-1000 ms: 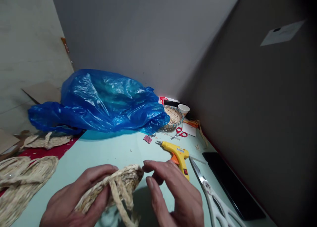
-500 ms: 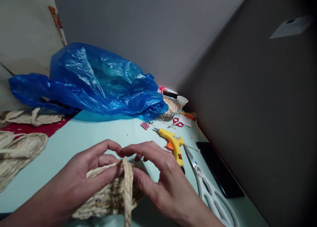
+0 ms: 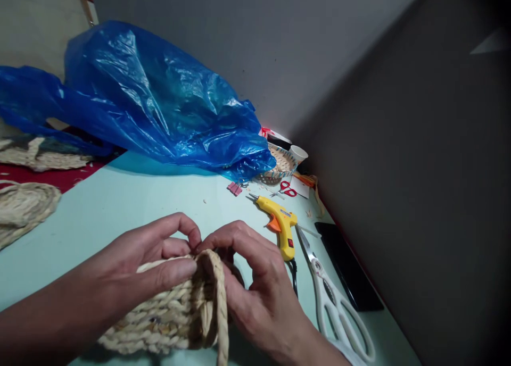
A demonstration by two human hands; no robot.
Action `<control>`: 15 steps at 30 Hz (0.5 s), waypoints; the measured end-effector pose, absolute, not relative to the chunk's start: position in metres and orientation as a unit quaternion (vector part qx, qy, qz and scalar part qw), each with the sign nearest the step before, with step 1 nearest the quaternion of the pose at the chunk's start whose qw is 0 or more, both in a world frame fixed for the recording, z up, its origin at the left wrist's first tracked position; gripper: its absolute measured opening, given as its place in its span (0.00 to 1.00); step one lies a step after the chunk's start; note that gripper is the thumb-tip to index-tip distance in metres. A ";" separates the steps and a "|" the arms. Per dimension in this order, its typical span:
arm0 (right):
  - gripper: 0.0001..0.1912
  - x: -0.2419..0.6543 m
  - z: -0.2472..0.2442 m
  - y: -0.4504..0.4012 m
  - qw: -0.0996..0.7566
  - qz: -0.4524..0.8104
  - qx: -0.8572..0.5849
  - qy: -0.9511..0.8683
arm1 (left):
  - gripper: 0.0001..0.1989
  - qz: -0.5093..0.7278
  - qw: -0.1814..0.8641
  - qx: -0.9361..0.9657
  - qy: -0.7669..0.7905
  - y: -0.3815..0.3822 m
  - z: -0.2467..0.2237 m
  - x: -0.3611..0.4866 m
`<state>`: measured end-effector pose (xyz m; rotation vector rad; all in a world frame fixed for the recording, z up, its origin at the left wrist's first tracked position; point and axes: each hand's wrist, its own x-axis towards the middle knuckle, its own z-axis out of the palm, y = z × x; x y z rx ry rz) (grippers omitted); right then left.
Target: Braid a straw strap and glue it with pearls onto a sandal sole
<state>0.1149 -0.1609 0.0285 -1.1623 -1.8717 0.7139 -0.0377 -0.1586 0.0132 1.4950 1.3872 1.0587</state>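
Observation:
A braided straw piece (image 3: 159, 313), its rows stacked like the side of a basket, is held between my two hands above the table's near edge. My left hand (image 3: 147, 265) grips its upper rim, thumb on the near face and fingers behind. At the rim's right end, my right hand (image 3: 251, 281) pinches with the fingers curled; the fingertips of both hands almost meet. A loose braided strand (image 3: 221, 307) arches over the rim there and hangs down the near side. The tips of my right fingers are partly hidden behind the strand.
To the right lie a yellow glue gun (image 3: 282, 225), large white-handled scissors (image 3: 339, 307) and a black flat device (image 3: 349, 270). Farther back are red scissors (image 3: 288, 189), a pink binder clip (image 3: 235, 189), a small basket (image 3: 284, 161) and a blue plastic bag (image 3: 159, 100). Woven straw pieces (image 3: 26, 209) lie left.
The view has tilted down and shifted a little. The braided piece has turned, showing more of its near face, and the loose strand now lies farther right. Both hands keep their grip.

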 end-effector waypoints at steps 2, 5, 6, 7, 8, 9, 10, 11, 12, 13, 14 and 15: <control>0.04 0.115 0.027 -0.161 0.412 0.277 -0.456 -0.739 | 0.08 0.370 0.571 0.533 0.502 -0.153 0.014 -0.049; 0.03 0.115 0.026 -0.161 0.431 0.281 -0.449 -0.731 | 0.16 0.269 0.707 0.457 0.468 -0.139 0.017 -0.070; 0.03 0.115 0.025 -0.161 0.439 0.279 -0.447 -0.728 | 0.18 0.250 0.724 0.447 0.462 -0.135 0.019 -0.076; 0.03 0.114 0.025 -0.161 0.446 0.276 -0.447 -0.724 | 0.19 0.242 0.734 0.438 0.458 -0.133 0.020 -0.080; 0.04 0.114 0.024 -0.162 0.456 0.272 -0.448 -0.719 | 0.20 0.243 0.741 0.427 0.458 -0.131 0.021 -0.082; 0.04 0.114 0.024 -0.162 0.466 0.268 -0.450 -0.713 | 0.20 0.248 0.745 0.409 0.465 -0.130 0.022 -0.084; 0.04 0.114 0.023 -0.162 0.478 0.264 -0.452 -0.705 | 0.22 0.257 0.747 0.384 0.477 -0.130 0.022 -0.085; 0.04 0.113 0.022 -0.162 0.490 0.260 -0.457 -0.695 | 0.24 0.270 0.748 0.355 0.491 -0.130 0.020 -0.085; 0.04 0.113 0.022 -0.162 0.502 0.254 -0.462 -0.685 | 0.27 0.283 0.747 0.330 0.503 -0.131 0.018 -0.086; 0.05 0.112 0.021 -0.162 0.510 0.247 -0.467 -0.678 | 0.30 0.294 0.744 0.315 0.511 -0.131 0.014 -0.086; 0.05 0.112 0.020 -0.162 0.517 0.239 -0.472 -0.673 | 0.32 0.305 0.743 0.311 0.509 -0.131 0.009 -0.085; 0.05 0.111 0.019 -0.161 0.520 0.230 -0.476 -0.671 | 0.33 0.316 0.742 0.311 0.503 -0.131 0.004 -0.084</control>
